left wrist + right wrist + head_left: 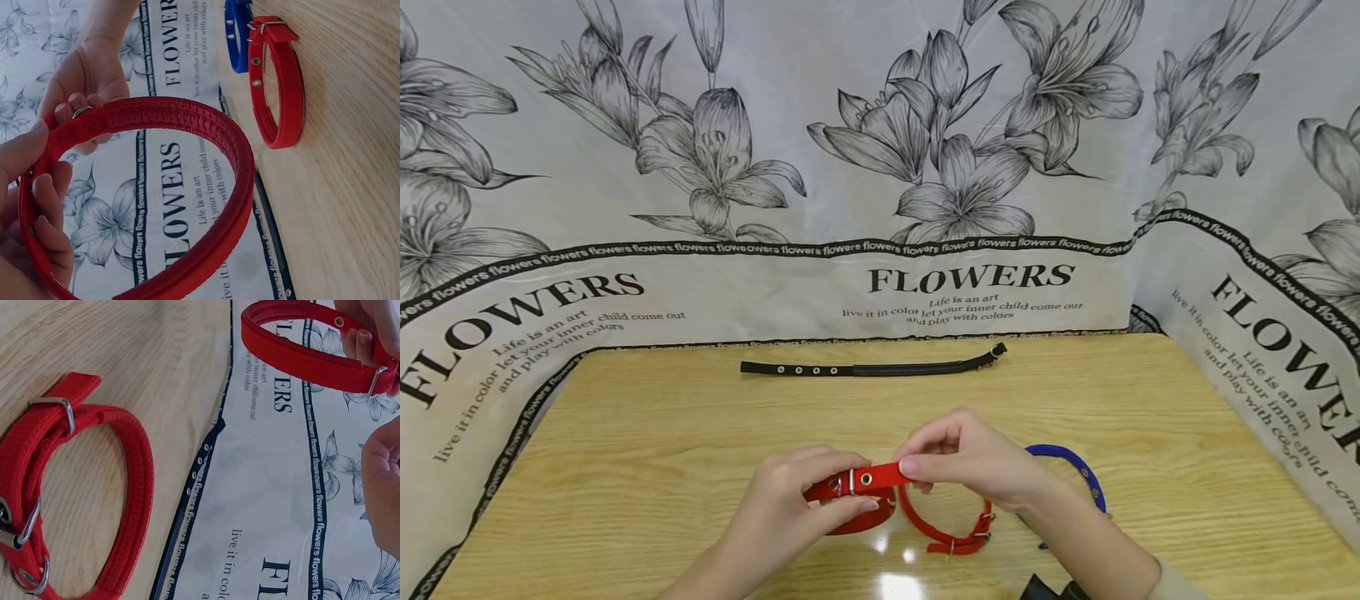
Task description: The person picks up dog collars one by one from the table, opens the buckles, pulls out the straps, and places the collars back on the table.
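A red collar (868, 522), closed into a loop, is held up just above the table between both hands. My left hand (786, 508) grips it at the metal buckle, thumb below and fingers above. With thumb and fingertips, my right hand (981, 462) pinches the eyeleted strap end that passes out through the buckle. The left wrist view shows the loop's stitched inner lining (234, 150). A second red collar (140, 481), buckled into a ring with a metal D-ring, stands on the table below the right hand, touched by neither hand.
A black collar (902, 369) lies stretched out along the back of the wooden table (647, 433). A blue collar (1084, 471) sits behind the right forearm, partly hidden. A black object (1039, 588) shows at the front edge, cut off. Flower-printed cloth (760, 292) encloses the back and sides.
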`<state>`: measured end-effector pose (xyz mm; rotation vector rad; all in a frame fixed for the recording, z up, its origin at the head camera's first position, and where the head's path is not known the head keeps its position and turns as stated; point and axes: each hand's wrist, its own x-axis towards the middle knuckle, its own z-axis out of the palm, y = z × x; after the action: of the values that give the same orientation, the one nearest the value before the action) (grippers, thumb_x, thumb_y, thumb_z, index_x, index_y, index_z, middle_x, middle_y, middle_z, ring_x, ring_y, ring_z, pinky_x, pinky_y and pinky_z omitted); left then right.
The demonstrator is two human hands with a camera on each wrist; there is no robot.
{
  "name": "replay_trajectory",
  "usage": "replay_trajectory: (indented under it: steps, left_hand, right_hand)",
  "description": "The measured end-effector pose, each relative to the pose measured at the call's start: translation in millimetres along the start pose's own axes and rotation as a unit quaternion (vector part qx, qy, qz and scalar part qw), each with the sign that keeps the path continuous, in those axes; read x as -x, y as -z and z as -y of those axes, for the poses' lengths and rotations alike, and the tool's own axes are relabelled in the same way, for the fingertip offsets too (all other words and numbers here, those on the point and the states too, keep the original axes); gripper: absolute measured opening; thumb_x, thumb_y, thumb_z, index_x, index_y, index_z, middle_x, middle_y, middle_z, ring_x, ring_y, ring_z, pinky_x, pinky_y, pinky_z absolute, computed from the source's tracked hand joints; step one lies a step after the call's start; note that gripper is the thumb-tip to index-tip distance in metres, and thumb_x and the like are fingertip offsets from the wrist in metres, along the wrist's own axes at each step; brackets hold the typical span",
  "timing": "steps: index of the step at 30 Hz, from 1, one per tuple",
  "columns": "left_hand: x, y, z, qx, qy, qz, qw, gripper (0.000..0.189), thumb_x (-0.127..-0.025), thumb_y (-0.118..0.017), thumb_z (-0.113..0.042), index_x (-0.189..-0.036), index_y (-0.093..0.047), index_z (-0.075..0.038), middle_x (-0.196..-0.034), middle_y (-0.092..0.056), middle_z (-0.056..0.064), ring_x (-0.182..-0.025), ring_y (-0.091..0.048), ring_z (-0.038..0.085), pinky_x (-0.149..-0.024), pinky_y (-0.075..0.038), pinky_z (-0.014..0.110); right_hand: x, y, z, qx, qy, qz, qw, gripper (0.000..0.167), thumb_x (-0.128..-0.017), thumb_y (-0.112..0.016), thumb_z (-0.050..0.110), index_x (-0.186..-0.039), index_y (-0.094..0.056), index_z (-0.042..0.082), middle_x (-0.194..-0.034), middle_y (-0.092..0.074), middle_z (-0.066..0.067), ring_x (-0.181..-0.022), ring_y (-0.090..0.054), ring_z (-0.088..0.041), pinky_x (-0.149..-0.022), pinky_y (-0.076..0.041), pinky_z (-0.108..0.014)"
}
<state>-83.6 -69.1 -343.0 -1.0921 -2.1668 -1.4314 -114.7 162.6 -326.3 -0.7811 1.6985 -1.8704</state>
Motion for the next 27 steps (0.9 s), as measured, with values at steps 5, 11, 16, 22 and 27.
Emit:
replay_trajectory:
  steps: [5, 11, 16, 22, 27]
  left_hand:
    - [0.1, -0.5, -0.9, -0.003, 0.001, -0.009, 1.0, 0.025, -0.073, -0.079, -0.009, -0.096, -0.071, -0.007, -0.086, -0.068, -0.001, -0.074, -0.062, 0.007, -0.061, -0.052, 0.016]
    - [0.5, 0.7, -3.7, -0.002, 0.029, -0.023, 0.9993, 0.026, -0.073, -0.079, -0.009, -0.097, -0.071, -0.008, -0.09, -0.07, 0.001, -0.078, -0.064, 0.01, -0.065, -0.054, 0.02]
    - [1.0, 0.3, -4.0, 0.005, 0.057, -0.024, 0.9981, 0.026, -0.074, -0.079, -0.011, -0.098, -0.071, -0.01, -0.09, -0.069, -0.001, -0.077, -0.063, 0.008, -0.063, -0.054, 0.02]
    - [0.9, 0.2, -2.2, 0.036, 0.053, -0.01, 0.9979, 0.037, -0.074, -0.078, -0.009, -0.109, -0.067, -0.005, -0.094, -0.068, 0.003, -0.079, -0.064, 0.011, -0.064, -0.054, 0.022]
    - [1.6, 7.6, -0.4, 0.033, 0.053, 0.023, 0.9978, 0.057, -0.073, -0.079, -0.008, -0.125, -0.057, -0.001, -0.105, -0.066, 0.007, -0.087, -0.065, 0.014, -0.07, -0.054, 0.023]
  right_hand:
    - [-4.2, -3, -1, 0.024, -0.001, -0.007, 0.9997, 0.03, -0.087, -0.064, 0.011, -0.099, -0.061, -0.017, -0.081, -0.067, -0.001, -0.07, -0.059, -0.008, -0.066, -0.05, -0.023]
    - [-2.3, -4, -3, 0.107, 0.027, 0.007, 0.9938, 0.034, -0.079, -0.073, 0.009, -0.11, -0.064, -0.001, -0.104, -0.065, -0.007, -0.093, -0.06, -0.02, -0.083, -0.049, -0.035]
    - [-5.7, -12, -10, 0.191, 0.061, 0.001, 0.9796, 0.029, -0.079, -0.074, 0.007, -0.107, -0.069, 0.011, -0.1, -0.067, -0.002, -0.093, -0.059, -0.021, -0.083, -0.048, -0.038]
    - [-6.7, -14, -14, 0.182, 0.066, -0.019, 0.981, 0.018, -0.079, -0.074, 0.008, -0.097, -0.071, 0.009, -0.088, -0.067, -0.005, -0.084, -0.06, -0.019, -0.076, -0.05, -0.037]
    - [-3.7, -8, -11, 0.173, 0.044, -0.035, 0.9832, 0.015, -0.078, -0.075, 0.008, -0.093, -0.072, 0.007, -0.082, -0.066, -0.005, -0.079, -0.059, -0.019, -0.072, -0.05, -0.036]
